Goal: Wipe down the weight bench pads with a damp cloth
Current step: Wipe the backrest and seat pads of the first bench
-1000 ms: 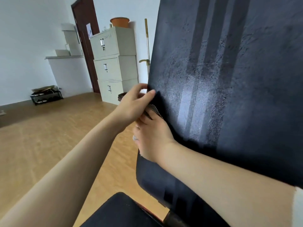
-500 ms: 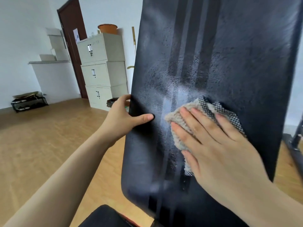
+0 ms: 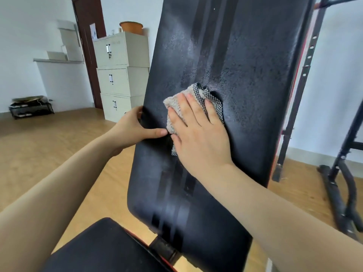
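Note:
The black back pad (image 3: 245, 61) of the weight bench stands steeply inclined in front of me, with dark stripes down its middle. My right hand (image 3: 198, 132) lies flat on a beige and black-checked cloth (image 3: 176, 107), pressing it against the pad's left half. My left hand (image 3: 135, 130) grips the pad's left edge, thumb on the front and fingers behind. The black seat pad (image 3: 106, 250) sits below at the bottom of the view.
A black metal rack frame (image 3: 294, 107) rises right of the pad, its base tubes (image 3: 337, 195) on the wooden floor. Beige filing cabinets (image 3: 121, 75) with an orange pot on top stand by a brown door (image 3: 88, 46). A low shelf (image 3: 31, 108) is far left.
My right hand went from the pad's left edge onto its front, flattened on the cloth, then slid left toward my left thumb. My left hand keeps gripping the edge.

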